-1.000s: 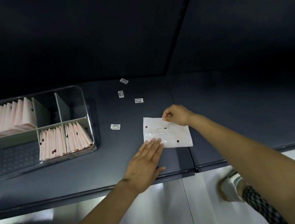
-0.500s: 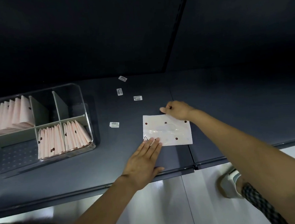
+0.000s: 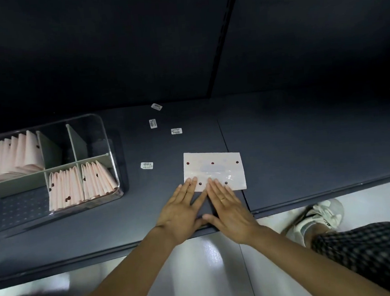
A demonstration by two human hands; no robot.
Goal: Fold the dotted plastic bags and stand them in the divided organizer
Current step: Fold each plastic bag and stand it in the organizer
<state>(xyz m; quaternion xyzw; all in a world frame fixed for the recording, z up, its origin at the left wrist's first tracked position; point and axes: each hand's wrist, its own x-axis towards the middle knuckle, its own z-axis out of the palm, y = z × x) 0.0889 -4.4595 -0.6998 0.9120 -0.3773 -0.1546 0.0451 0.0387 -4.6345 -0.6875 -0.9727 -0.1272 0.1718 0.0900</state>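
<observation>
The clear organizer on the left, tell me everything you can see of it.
The organizer is a clear plastic box with rounded corners and pale grey dividers, resting on the dark table left of both hands. Three compartments hold upright folded pink dotted bags; the far right one looks empty. Nothing else touches it.

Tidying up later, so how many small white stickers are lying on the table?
4: three near the back, at and, one between the organizer and the bag. None seem hidden.
</observation>
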